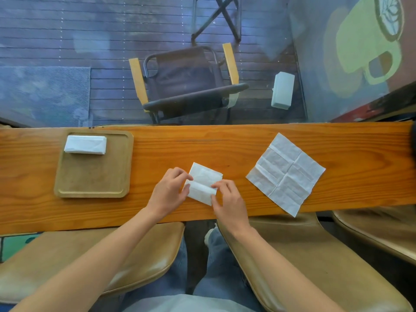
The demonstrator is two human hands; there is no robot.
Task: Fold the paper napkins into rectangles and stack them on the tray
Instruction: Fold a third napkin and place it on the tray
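Two hands work one half-folded napkin (203, 183) on the wooden counter (225, 143), to the right of the tray (94, 176) and well apart from it. The left hand (167, 194) pinches the napkin's left end between thumb and fingertips, and the right hand (227, 203) pinches its right end the same way, both closed lightly on the near flap, which looks raised and partly turned over the far half. The crease between them runs roughly left to right, tilted down toward the right, so the fold in hand looks to be away from the body, near edge onto far edge. A folded napkin stack (85, 144) lies in the tray's far-left part. To the right of the held napkin, apart from it, a flat unfolded napkin (286, 174) waits. Carrying to the tray means going left, and the left hand is the nearer one.
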